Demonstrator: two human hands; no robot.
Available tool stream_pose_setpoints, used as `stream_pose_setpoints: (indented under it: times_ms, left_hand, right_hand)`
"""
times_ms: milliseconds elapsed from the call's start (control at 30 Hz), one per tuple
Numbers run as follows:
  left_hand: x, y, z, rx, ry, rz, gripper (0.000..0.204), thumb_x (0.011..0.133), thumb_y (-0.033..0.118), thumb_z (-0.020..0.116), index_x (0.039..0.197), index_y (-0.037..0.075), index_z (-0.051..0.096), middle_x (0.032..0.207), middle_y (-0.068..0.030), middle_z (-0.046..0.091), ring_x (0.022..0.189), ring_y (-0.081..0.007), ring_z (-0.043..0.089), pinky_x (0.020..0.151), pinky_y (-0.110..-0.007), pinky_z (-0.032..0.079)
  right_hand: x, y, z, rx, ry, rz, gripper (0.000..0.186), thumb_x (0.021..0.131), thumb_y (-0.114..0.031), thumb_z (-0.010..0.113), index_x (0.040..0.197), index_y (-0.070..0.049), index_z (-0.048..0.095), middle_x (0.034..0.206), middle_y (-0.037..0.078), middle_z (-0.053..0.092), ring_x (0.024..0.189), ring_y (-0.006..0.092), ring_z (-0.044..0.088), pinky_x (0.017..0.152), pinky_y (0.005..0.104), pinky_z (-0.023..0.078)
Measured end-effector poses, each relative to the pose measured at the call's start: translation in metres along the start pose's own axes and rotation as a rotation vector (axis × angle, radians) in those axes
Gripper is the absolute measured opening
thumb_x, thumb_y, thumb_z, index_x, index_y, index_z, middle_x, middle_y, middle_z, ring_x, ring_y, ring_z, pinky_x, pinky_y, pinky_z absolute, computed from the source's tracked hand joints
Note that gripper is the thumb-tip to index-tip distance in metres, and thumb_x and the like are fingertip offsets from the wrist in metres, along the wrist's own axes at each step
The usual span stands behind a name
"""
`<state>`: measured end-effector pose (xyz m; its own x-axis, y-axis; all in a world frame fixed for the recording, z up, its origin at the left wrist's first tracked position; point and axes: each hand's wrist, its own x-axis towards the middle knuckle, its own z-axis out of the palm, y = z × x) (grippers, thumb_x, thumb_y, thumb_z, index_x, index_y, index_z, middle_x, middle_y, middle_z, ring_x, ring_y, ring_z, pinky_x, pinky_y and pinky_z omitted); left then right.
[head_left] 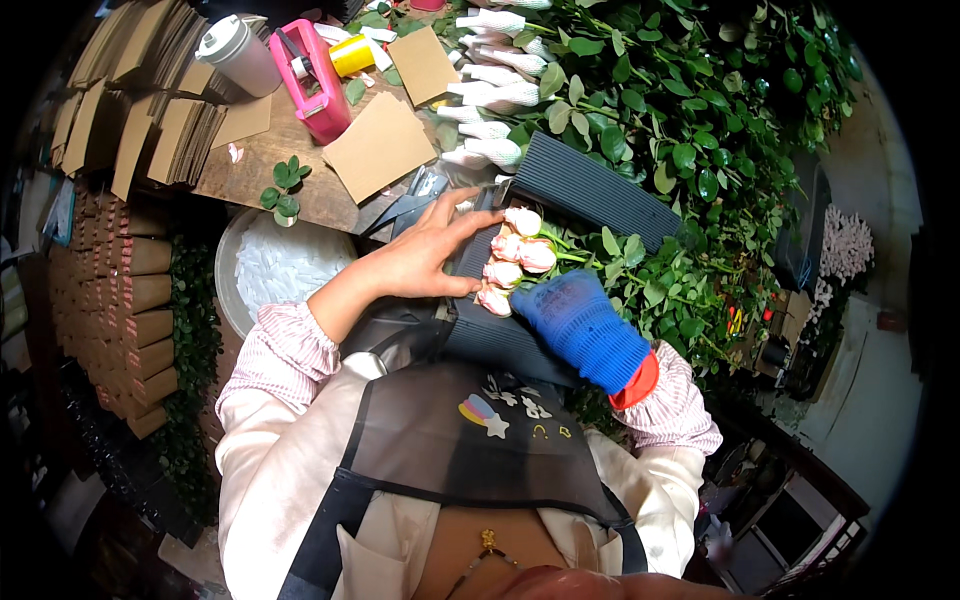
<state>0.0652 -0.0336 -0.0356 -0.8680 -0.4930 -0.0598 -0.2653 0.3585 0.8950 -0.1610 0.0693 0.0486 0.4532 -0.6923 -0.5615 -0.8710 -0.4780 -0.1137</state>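
Note:
Several pale pink roses point(537, 256) lie together, heads to the left, in a dark ribbed trough; one ribbed side wall point(600, 190) slants up to the right. My bare left hand point(432, 252) is open, thumb and fingers spread along the left side of the blooms, its fingertips at the top and bottom flowers. My right hand point(568, 312), in a blue knitted glove over a red layer, is closed at the lowest rose point(493, 299), just below its head. The glove hides most of that stem. Green stems and leaves run off to the right.
Netted white-wrapped blooms point(495, 97) line the far side beside a mass of leaves point(690, 110). Left stand cardboard sheets point(375, 150), a pink container point(312, 85), a lidded cup point(235, 55) and a yellow roll point(351, 56). A tub of white sleeves point(285, 270) sits below the table edge.

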Motion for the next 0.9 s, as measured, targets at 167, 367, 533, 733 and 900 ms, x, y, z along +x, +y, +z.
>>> stream_pose_setpoints:
  times_ms: [167, 367, 533, 733, 900]
  left_hand:
    - [0.011, 0.004, 0.008, -0.05, -0.024, -0.04, 0.11, 0.073, 0.048, 0.084, 0.154, 0.0, 0.026, 0.158, -0.0348, 0.015, 0.15, -0.0516, 0.014, 0.122, -0.052, 0.022]
    - [0.008, 0.017, 0.031, 0.065, 0.113, -0.047, 0.115, 0.069, 0.045, 0.09, 0.15, -0.001, 0.022, 0.156, -0.0381, 0.012, 0.15, -0.0538, 0.012, 0.122, -0.055, 0.022]
    - [0.009, 0.026, 0.027, -0.013, 0.02, -0.097, 0.101, 0.07, 0.039, 0.091, 0.142, 0.006, 0.028, 0.153, -0.0341, 0.018, 0.151, -0.0537, 0.004, 0.122, -0.058, 0.02]
    - [0.012, 0.027, 0.026, -0.038, -0.034, -0.119, 0.097, 0.072, 0.037, 0.09, 0.142, 0.009, 0.029, 0.153, -0.0306, 0.021, 0.151, -0.0529, -0.001, 0.122, -0.059, 0.016]
    - [0.009, 0.029, 0.028, -0.084, 0.012, -0.116, 0.092, 0.072, 0.035, 0.09, 0.138, 0.006, 0.033, 0.153, -0.0356, 0.02, 0.152, -0.0509, -0.003, 0.122, -0.057, 0.019]
  right_hand:
    - [0.009, -0.003, -0.002, -0.079, -0.058, -0.001, 0.011, 0.093, -0.019, 0.058, 0.102, -0.016, 0.064, 0.078, 0.007, 0.07, 0.076, 0.0269, 0.072, 0.066, 0.042, 0.054]
    - [-0.029, -0.001, -0.001, 0.221, 0.303, 0.194, 0.024, 0.094, -0.03, 0.064, 0.113, -0.016, 0.065, 0.076, 0.009, 0.07, 0.071, 0.0284, 0.071, 0.063, 0.0419, 0.054]
    - [-0.014, -0.004, 0.03, 0.242, 0.486, 0.299, 0.026, 0.095, -0.033, 0.064, 0.114, -0.015, 0.062, 0.074, 0.007, 0.069, 0.064, 0.0292, 0.068, 0.058, 0.0426, 0.052]
    - [-0.006, 0.002, 0.031, 0.206, 0.356, 0.236, 0.026, 0.093, -0.032, 0.064, 0.111, -0.013, 0.059, 0.076, 0.008, 0.069, 0.066, 0.0307, 0.068, 0.059, 0.0453, 0.052]
    - [-0.004, 0.001, 0.029, 0.217, 0.305, 0.201, 0.029, 0.09, -0.031, 0.065, 0.111, -0.012, 0.058, 0.076, 0.009, 0.069, 0.068, 0.0302, 0.069, 0.059, 0.0446, 0.053]
